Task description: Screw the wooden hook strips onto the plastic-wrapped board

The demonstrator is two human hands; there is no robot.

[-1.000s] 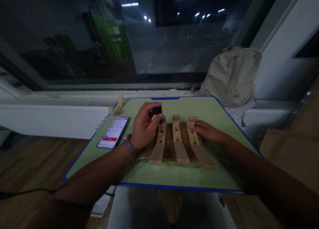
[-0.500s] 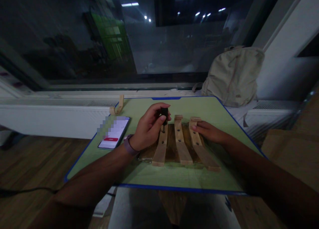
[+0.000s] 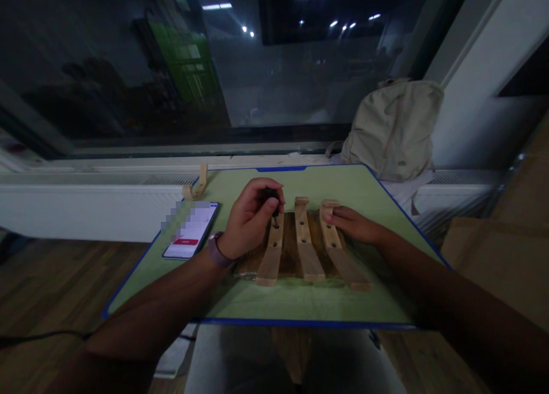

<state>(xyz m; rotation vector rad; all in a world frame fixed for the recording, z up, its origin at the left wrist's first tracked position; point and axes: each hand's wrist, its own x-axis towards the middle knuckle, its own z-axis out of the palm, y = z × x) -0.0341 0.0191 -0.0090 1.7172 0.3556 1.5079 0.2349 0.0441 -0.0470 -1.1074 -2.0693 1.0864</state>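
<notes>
Three light wooden slats [image 3: 305, 246] with holes lie side by side across a darker wooden board [image 3: 292, 251] on the green mat [image 3: 300, 299]. My left hand [image 3: 249, 219] is closed around a small black-handled screwdriver [image 3: 271, 197], its tip standing in the upper hole of the left slat [image 3: 271, 250]. Fingers of my right hand [image 3: 354, 223] rest flat and stretched out on the far end of the right slat [image 3: 338, 248]. A watch band circles my left wrist.
A phone [image 3: 189, 237] with a lit screen lies on the mat to the left. A curved wooden piece [image 3: 196, 185] sits at the mat's far left corner. A beige backpack [image 3: 392, 131] leans against the window at the right. Below the window runs a white radiator ledge.
My left hand has shifted slightly on the screwdriver, fingers re-gripping the handle over the same hole. The right hand stays on the right slat. The view has drifted a little.
</notes>
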